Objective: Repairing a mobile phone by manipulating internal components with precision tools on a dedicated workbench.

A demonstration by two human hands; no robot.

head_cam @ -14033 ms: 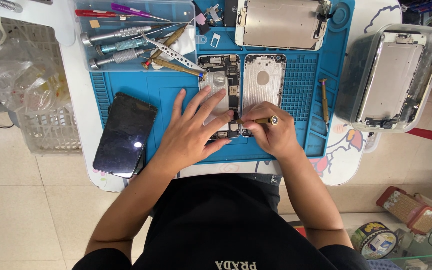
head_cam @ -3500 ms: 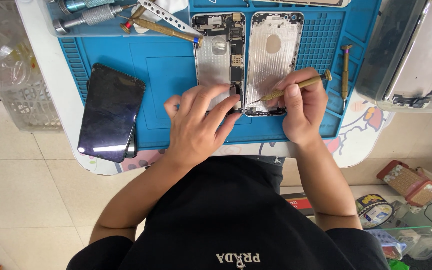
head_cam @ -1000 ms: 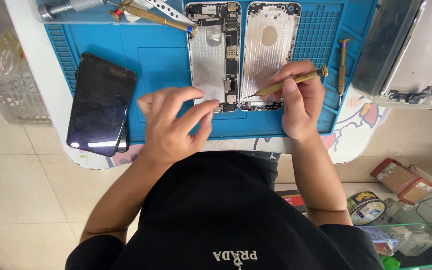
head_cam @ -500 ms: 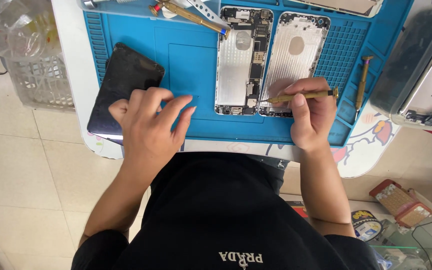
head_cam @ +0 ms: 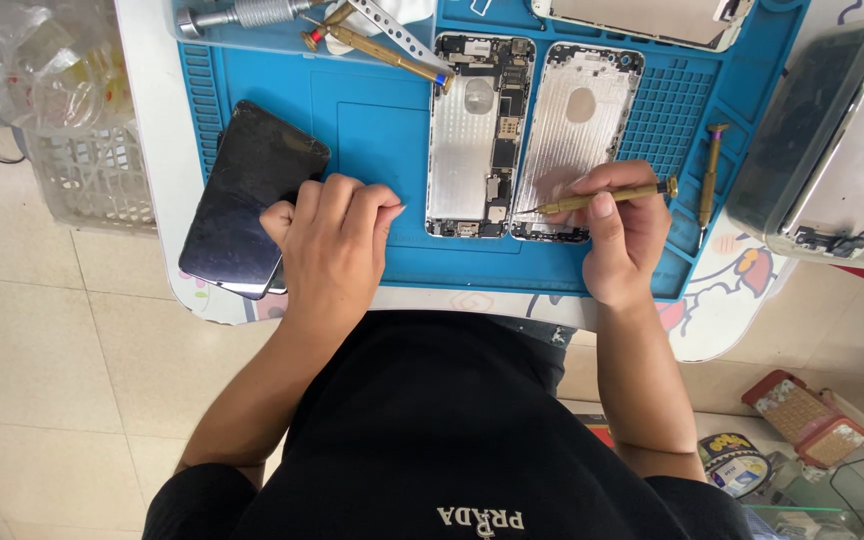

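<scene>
My right hand [head_cam: 622, 235] grips a brass screwdriver [head_cam: 607, 197], its tip at the lower edge between an opened phone body [head_cam: 477, 135] showing its circuit board and a bare silver phone shell [head_cam: 580, 135]. Both lie side by side on a blue work mat [head_cam: 372, 130]. My left hand [head_cam: 330, 245] rests on the mat with fingers curled, its thumb side touching the lower right edge of a black phone screen [head_cam: 250, 200] lying at the mat's left edge. I cannot see anything held in it.
A second brass screwdriver [head_cam: 709, 175] lies at the mat's right. More tools [head_cam: 372, 35] lie along the mat's top. A clear plastic box [head_cam: 832, 140] with phone parts stands right. A white basket [head_cam: 92, 175] stands left. Small items lie on the floor at lower right.
My left hand has moved left from the phone body, across the mat, to the black screen. My right hand has kept the screwdriver over the lower end of the phones.
</scene>
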